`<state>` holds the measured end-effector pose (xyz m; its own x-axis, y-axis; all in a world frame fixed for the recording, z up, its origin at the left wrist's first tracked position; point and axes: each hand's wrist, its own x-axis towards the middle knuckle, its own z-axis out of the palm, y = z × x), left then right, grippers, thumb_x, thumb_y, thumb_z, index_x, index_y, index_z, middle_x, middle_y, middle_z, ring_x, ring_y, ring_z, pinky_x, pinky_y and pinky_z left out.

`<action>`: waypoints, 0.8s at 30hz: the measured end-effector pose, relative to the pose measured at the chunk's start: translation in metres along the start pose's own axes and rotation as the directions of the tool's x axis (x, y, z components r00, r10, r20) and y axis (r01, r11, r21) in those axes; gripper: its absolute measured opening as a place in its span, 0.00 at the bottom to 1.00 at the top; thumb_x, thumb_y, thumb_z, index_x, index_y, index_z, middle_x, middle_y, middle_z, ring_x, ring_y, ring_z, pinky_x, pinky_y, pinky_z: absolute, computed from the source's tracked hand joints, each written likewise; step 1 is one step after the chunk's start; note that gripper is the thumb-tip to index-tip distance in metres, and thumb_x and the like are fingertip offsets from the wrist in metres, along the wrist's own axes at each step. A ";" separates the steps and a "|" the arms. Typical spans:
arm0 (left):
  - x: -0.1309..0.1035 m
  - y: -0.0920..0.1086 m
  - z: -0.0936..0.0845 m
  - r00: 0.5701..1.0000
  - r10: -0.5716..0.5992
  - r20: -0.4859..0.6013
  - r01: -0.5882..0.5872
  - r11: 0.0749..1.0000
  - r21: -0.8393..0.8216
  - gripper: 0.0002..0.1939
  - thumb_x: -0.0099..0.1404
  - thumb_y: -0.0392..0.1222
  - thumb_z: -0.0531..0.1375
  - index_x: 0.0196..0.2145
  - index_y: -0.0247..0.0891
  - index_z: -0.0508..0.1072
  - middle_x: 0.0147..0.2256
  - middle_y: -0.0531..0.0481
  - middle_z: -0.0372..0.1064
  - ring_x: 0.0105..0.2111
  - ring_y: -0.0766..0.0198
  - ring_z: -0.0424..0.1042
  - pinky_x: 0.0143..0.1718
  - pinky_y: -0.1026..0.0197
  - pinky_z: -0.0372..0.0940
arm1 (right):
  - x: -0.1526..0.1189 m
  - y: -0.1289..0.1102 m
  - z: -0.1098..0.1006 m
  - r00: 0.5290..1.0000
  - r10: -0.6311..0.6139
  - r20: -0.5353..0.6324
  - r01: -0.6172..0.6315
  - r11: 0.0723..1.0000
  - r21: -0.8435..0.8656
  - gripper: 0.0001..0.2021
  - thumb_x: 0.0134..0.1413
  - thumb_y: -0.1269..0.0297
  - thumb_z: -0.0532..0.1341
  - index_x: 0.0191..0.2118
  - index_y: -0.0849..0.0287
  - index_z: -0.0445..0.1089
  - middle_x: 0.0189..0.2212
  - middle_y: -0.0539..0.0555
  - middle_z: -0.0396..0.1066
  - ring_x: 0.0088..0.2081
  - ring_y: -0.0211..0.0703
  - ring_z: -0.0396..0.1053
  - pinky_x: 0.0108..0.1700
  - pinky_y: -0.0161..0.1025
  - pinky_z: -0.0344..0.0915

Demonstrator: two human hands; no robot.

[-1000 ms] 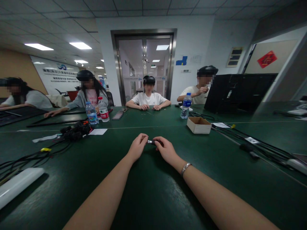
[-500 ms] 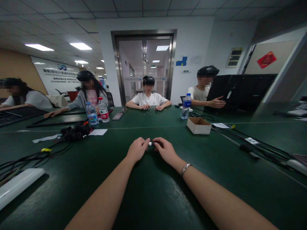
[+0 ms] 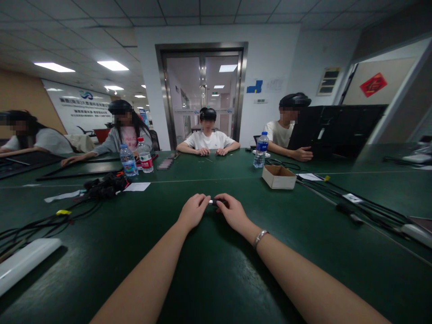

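Observation:
Between my two hands is a small dark object [image 3: 212,202] with a shiny silvery part, too small in view to name its kind. My left hand [image 3: 192,210] is closed, its thumb and fingertips at the silvery left end. At the dark right end, my right hand [image 3: 232,211] pinches the object between thumb and fingers. Both hands are low over the green table [image 3: 209,270], near the middle of the view. A silver bracelet [image 3: 260,239] circles my right wrist. My fingers cover part of the small object.
An open cardboard box [image 3: 279,178] stands right of my hands, before a water bottle [image 3: 261,150]. Two bottles [image 3: 128,161] and black cables [image 3: 107,184] lie left. More cables [image 3: 371,207] cross the right side. Several people sit opposite, one holding a black monitor [image 3: 337,130].
My hands stay almost where they were, still at the small object. The person at the right has moved a hand lower along the black monitor's edge.

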<state>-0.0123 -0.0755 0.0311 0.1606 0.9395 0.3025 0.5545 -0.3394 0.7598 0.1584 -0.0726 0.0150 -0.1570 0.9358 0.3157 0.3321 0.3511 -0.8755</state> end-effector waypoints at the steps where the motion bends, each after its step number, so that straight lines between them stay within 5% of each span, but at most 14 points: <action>1: 0.000 0.000 0.000 1.000 0.007 -0.007 -0.007 1.000 -0.023 0.18 0.63 0.56 0.50 0.30 0.41 0.71 0.33 0.49 0.67 0.34 0.60 0.65 0.35 0.60 0.58 | 0.000 -0.001 0.000 1.000 0.005 -0.002 -0.005 1.000 -0.007 0.10 0.55 0.66 0.56 0.42 0.59 0.68 0.39 0.53 0.70 0.28 0.35 0.70 0.36 0.38 0.70; 5: 0.001 -0.002 0.002 0.999 0.043 -0.004 -0.043 0.999 -0.027 0.12 0.62 0.51 0.53 0.34 0.41 0.70 0.36 0.50 0.68 0.36 0.61 0.66 0.36 0.61 0.59 | 0.000 -0.002 -0.001 1.000 0.011 0.002 -0.011 1.000 -0.021 0.10 0.55 0.67 0.56 0.43 0.59 0.69 0.40 0.54 0.70 0.29 0.36 0.71 0.36 0.38 0.69; 15: 0.000 -0.002 0.000 0.999 -0.007 -0.036 0.009 0.998 0.067 0.26 0.63 0.61 0.46 0.20 0.39 0.67 0.26 0.50 0.64 0.27 0.61 0.63 0.29 0.60 0.53 | 0.001 0.005 0.002 0.999 -0.051 0.011 0.051 0.998 -0.032 0.10 0.54 0.67 0.56 0.42 0.59 0.69 0.38 0.53 0.70 0.28 0.34 0.69 0.35 0.37 0.69; 24: 0.000 -0.002 0.002 1.000 -0.006 -0.003 0.006 1.000 -0.014 0.18 0.62 0.58 0.51 0.32 0.42 0.70 0.30 0.52 0.69 0.29 0.62 0.66 0.30 0.63 0.57 | 0.000 -0.001 0.001 1.000 -0.006 -0.008 0.006 1.000 0.000 0.09 0.54 0.66 0.56 0.41 0.59 0.68 0.38 0.53 0.70 0.27 0.34 0.70 0.34 0.36 0.69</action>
<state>-0.0121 -0.0746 0.0288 0.1549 0.9415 0.2994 0.5436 -0.3343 0.7699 0.1575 -0.0728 0.0155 -0.1521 0.9337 0.3241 0.3308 0.3571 -0.8735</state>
